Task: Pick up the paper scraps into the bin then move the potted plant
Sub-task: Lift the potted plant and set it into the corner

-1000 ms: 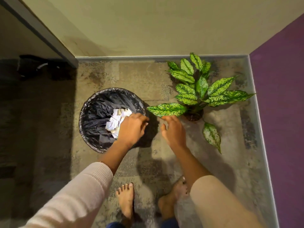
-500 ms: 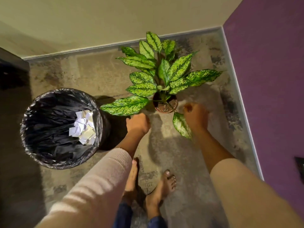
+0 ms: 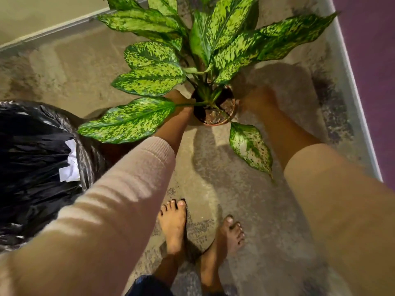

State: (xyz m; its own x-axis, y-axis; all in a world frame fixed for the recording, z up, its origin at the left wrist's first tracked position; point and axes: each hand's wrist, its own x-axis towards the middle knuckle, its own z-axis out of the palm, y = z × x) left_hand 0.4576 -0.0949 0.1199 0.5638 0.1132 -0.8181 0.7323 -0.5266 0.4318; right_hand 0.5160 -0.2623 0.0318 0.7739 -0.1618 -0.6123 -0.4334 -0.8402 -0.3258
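The potted plant (image 3: pixel 216 122), in a small terracotta pot with broad speckled green leaves, stands on the carpet near the corner. My left hand (image 3: pixel 180 101) lies against the pot's left side, its fingers hidden under a leaf. My right hand (image 3: pixel 259 99) is blurred and sits right at the pot's right rim. Whether either hand grips the pot does not show. The bin (image 3: pixel 32 189), lined with a black bag, stands at the left with white paper scraps (image 3: pixel 69 167) inside it.
My bare feet (image 3: pixel 174 223) stand on the mottled carpet just behind the pot. A purple wall (image 3: pixel 374 60) runs along the right, a beige wall (image 3: pixel 42 13) along the back. One drooping leaf (image 3: pixel 250 146) hangs between the pot and my right forearm.
My view has closed in on the plant. My left hand left the bin, and both hands went forward to the two sides of the pot. The scraps stay in the bin.
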